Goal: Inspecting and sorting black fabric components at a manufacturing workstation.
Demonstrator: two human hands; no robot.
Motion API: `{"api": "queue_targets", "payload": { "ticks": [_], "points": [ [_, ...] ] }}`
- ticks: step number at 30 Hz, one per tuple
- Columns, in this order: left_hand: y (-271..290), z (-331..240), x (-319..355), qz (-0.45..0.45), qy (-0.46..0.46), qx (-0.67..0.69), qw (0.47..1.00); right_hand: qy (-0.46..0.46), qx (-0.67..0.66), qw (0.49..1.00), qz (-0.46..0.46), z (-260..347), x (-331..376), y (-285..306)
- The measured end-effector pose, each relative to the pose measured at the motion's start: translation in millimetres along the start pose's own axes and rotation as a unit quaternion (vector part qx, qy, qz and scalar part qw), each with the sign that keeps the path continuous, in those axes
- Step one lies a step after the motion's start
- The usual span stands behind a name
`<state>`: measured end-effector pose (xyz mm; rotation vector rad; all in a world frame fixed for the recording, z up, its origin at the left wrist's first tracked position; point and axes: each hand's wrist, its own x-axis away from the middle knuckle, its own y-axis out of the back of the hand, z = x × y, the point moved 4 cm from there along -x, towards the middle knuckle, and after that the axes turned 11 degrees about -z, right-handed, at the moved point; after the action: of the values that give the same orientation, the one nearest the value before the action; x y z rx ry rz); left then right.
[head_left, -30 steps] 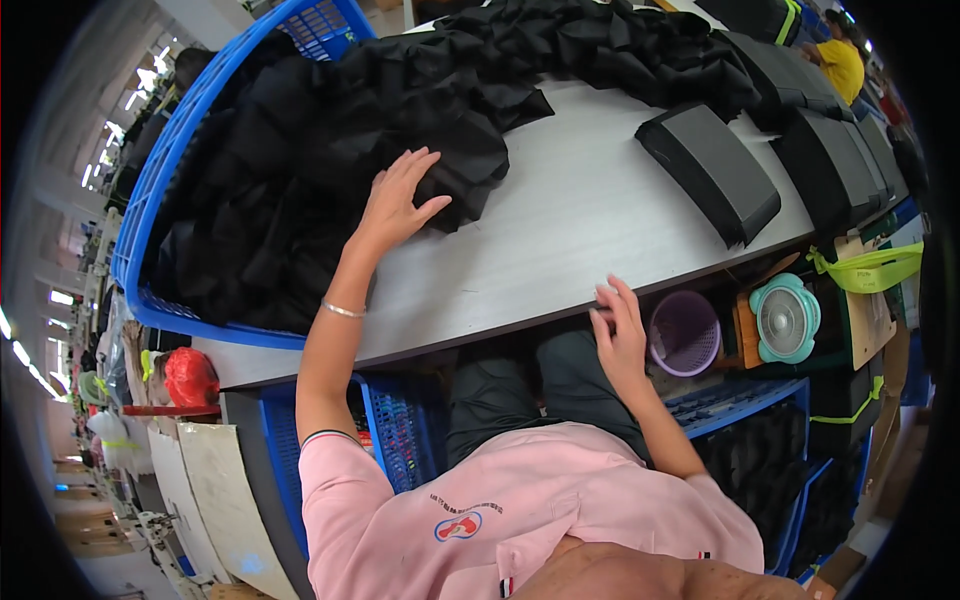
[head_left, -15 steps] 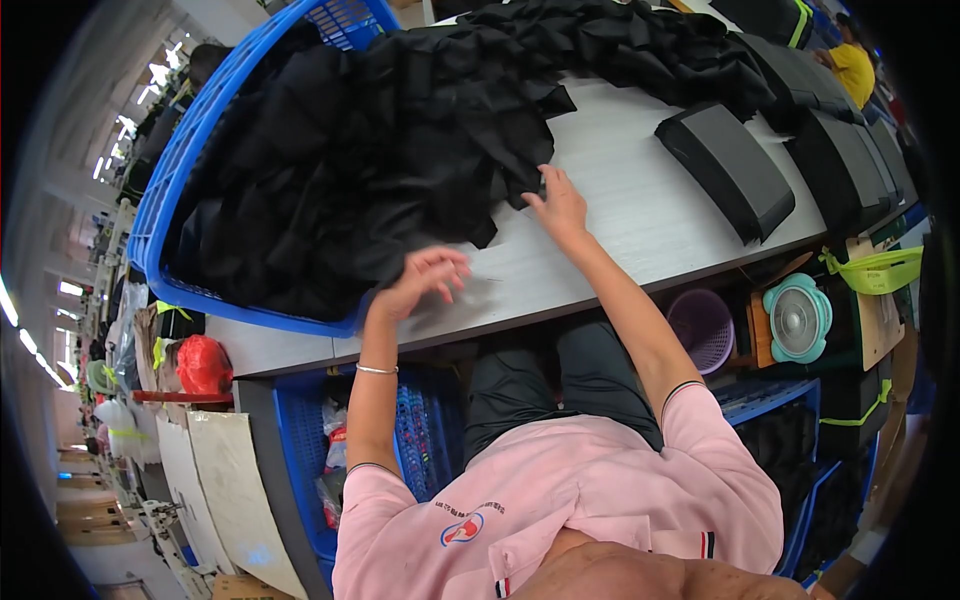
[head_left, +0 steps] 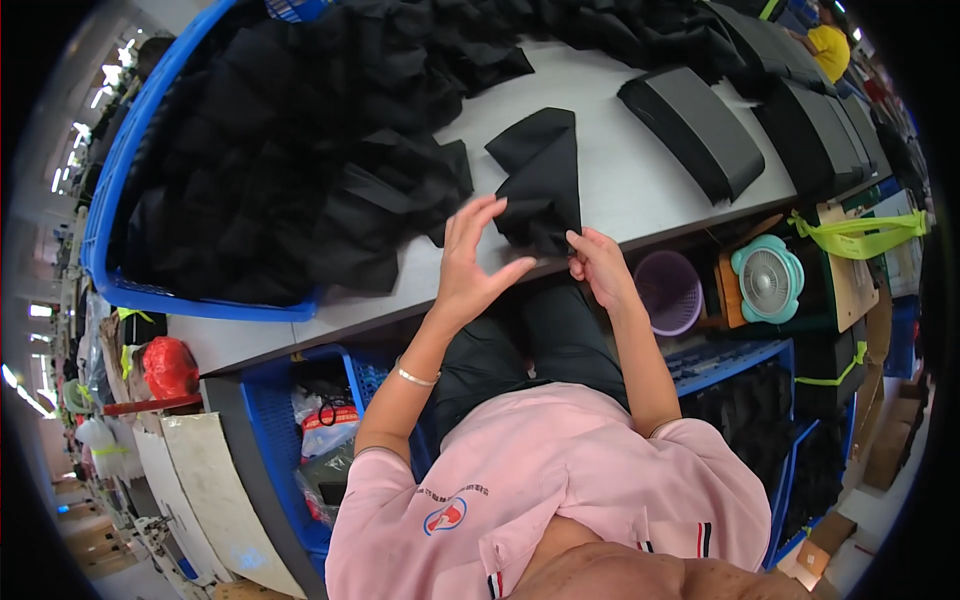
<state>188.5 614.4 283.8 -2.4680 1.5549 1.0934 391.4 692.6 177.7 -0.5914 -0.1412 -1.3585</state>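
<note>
A single black fabric piece [head_left: 545, 165] lies partly on the light table, its near end drawn to the front edge. My right hand [head_left: 602, 268] pinches its near right corner between thumb and fingers. Just left of the piece, my left hand [head_left: 472, 262] is open, thumb and fingers spread, with nothing in it. Behind my left hand is a big heap of crumpled black fabric [head_left: 290, 150], spilling from a blue plastic basket [head_left: 105, 215] onto the table.
Neat black fabric stacks [head_left: 697, 130] stand at the table's right. Below the table [head_left: 240, 340] are a purple bin [head_left: 668, 292], a small teal fan [head_left: 768, 280] and blue crates [head_left: 270, 420]. A red bundle [head_left: 171, 367] sits at left. Someone in a yellow top [head_left: 829, 52] is far right.
My right hand has come from the heap toward the table's front edge, bringing one fabric piece apart from it. My left hand has moved right and opened wider beside that piece.
</note>
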Motion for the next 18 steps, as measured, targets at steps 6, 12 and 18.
{"api": "queue_targets", "payload": {
  "ticks": [6,12,18],
  "points": [
    [-83.6,31.2,-0.5,0.089,-0.041,-0.059,0.993,0.271,0.233,0.917,-0.175,17.3,48.7,26.0],
    [-101.5,-11.9,6.5,0.034,-0.064,0.02,0.997,0.621,0.384,0.672,-0.127,37.3,106.9,-7.5],
    [-116.3,-85.3,45.4,0.109,-0.125,0.097,0.981,0.316,0.137,0.919,-0.193,91.7,-60.9,-26.0]
  ]
}}
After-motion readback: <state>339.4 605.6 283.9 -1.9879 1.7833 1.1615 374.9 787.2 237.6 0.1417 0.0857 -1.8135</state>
